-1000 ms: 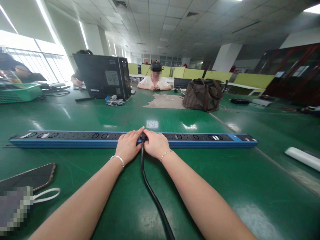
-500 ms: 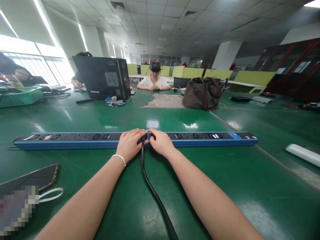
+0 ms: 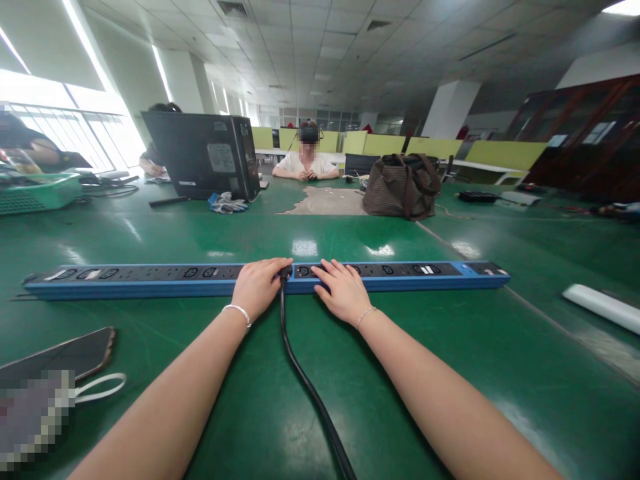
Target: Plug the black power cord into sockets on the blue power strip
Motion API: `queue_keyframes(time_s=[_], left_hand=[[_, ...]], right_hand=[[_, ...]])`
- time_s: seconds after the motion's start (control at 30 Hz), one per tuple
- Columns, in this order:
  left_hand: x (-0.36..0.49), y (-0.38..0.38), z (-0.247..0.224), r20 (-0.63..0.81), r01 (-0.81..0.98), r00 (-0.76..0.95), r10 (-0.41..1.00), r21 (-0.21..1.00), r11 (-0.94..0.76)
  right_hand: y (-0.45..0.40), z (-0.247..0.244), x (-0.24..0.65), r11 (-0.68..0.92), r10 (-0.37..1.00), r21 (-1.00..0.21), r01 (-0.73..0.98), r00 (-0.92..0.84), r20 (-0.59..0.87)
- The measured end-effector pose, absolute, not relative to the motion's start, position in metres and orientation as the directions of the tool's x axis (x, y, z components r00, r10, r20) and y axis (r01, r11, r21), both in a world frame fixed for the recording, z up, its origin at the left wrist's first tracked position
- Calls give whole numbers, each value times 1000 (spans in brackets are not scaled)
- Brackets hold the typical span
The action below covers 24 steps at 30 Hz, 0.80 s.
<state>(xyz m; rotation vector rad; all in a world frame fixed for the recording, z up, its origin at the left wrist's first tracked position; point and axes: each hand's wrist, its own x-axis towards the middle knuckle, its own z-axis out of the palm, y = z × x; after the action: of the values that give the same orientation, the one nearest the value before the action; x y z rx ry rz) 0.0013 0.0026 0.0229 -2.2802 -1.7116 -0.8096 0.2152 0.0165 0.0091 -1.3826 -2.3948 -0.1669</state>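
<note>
A long blue power strip (image 3: pixel 145 288) with black sockets lies crosswise on the green table, in front of me. Near its middle a black plug (image 3: pixel 285 273) sits at the strip's sockets, and its thick black cord (image 3: pixel 306 380) runs down toward me. My left hand (image 3: pixel 256 283) is closed about the plug from the left, its fingers over the strip's top; how deep the plug sits I cannot tell. To the right of the plug, my right hand (image 3: pixel 344 291) rests on the strip with fingers spread, holding nothing. One socket shows between the two hands.
At the left front lie a phone (image 3: pixel 65 357) and a blurred-out object with a white loop (image 3: pixel 103 388). A white bar (image 3: pixel 605 305) lies at the right. Farther back are a black computer case (image 3: pixel 200 157), gloves (image 3: pixel 227 203), a brown bag (image 3: pixel 400 190), a green basket (image 3: pixel 40 193) and seated people.
My right hand has moved away from the plug to the right and opened its fingers onto the strip. My left hand stays at the plug. The view has shifted slightly.
</note>
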Motion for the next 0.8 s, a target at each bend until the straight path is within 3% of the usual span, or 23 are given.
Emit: queue_keyframes(time_s=[0.8], left_hand=[[4,4,12,531,941,103,841,223,-256]], right_hand=[[19,4,211,518,776,-72,853,-432,460]])
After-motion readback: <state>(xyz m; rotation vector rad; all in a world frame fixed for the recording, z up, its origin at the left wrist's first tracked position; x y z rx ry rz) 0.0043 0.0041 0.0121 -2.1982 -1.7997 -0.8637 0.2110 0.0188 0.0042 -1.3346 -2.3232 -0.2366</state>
